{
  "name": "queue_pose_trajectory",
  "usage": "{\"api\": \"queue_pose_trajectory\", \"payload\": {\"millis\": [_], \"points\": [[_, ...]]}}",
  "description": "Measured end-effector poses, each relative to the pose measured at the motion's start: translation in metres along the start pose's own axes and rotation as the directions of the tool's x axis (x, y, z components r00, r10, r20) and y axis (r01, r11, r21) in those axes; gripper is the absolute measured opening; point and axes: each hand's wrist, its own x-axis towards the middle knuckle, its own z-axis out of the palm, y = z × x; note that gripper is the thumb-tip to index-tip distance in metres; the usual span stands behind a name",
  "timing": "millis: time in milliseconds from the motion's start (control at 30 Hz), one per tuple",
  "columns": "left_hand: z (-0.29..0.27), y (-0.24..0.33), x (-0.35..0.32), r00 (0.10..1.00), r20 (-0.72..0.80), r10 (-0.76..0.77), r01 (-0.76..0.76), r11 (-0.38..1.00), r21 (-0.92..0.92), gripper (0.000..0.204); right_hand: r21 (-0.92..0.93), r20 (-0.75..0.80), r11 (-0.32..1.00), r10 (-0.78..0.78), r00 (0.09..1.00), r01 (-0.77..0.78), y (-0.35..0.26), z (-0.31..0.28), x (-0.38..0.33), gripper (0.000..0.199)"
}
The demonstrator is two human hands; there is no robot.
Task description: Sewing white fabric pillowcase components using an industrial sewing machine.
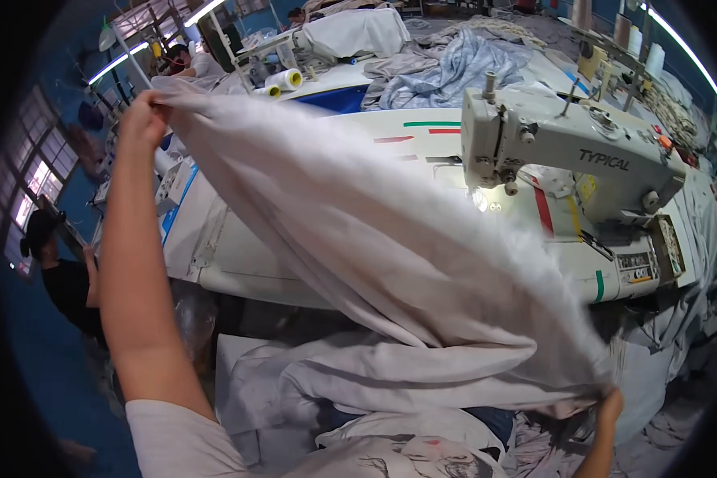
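A large pale grey-white fabric piece (374,223) is stretched slantwise between my two hands, its upper edge smeared by motion. My left hand (142,119), raised high at the far left, grips one corner. Low on the right, my right hand (610,406) is closed on the opposite end. Between them the cloth sags in folds over my lap and hides part of the sewing table. Beyond it on the right stands a white industrial sewing machine (566,151) with its lamp lit by the needle.
The white sewing table (255,271) carries coloured tape strips. A small parts tray (637,267) and scissors (597,244) lie by the machine. Thread cones (285,80) and heaped grey-blue fabric (458,72) are behind. One person (68,279) is at the left, another farther back.
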Motion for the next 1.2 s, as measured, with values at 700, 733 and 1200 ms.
{"api": "queue_pose_trajectory", "payload": {"millis": [700, 733, 1200], "points": [[0.09, -0.029, -0.074, 0.965, 0.259, 0.05, -0.134, 0.938, 0.318, 0.022, 0.291, -0.594, 0.21, -0.725, 0.349, 0.933, -0.38, -0.097, -0.136, 0.034], [0.09, -0.031, -0.069, 0.961, 0.273, 0.043, -0.131, 0.94, 0.314, 0.022, 0.29, -0.611, 0.224, -0.705, 0.36, 0.931, -0.378, -0.092, -0.134, 0.032], [0.06, -0.064, -0.034, 0.859, 0.511, 0.03, -0.106, 0.987, 0.118, 0.021, 0.738, -0.45, 0.171, -0.596, 0.665, 0.652, -0.305, -0.118, -0.051, 0.01]]}}
